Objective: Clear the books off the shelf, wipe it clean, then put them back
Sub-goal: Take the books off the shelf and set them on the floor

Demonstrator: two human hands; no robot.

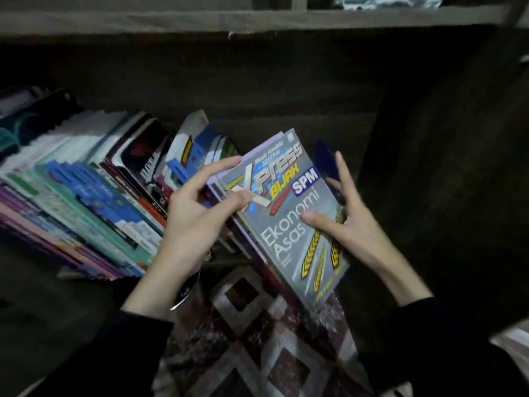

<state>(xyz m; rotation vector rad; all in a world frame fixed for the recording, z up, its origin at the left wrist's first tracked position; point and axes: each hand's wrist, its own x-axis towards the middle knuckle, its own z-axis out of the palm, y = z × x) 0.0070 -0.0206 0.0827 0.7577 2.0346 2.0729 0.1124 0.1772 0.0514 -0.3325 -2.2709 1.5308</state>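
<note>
You have the grey book [286, 239], the one with "Xpress Bijak SPM Ekonomi Asas" on its cover, held in both hands in the middle of the shelf [286, 90] opening. It tilts, with its top leaning far and to the right and its near corner hanging over the rug [243, 339]. Your left hand [194, 222] grips its left edge. The fingers [223, 164] are curled, the thumb presses on the cover near the "X", and the forefinger reaches over the top of a lilac book [266, 144] lying directly behind the grey one. Your right hand [357, 224] holds the right edge, with the thumb flat on the cover beside the word "Ekonomi" and the other fingers behind the book, the forefinger pointing far and up. Something dark blue [326, 161] shows behind that hand, and you cannot tell what it is. To the left, a row of books [86, 196] leans over towards the left inside the shelf, the nearest ones touching the back of your left hand's bundle. The blur hides most of their titles. A pale board [257, 21] runs across the far top. Both your sleeves [114, 353] are black.
</note>
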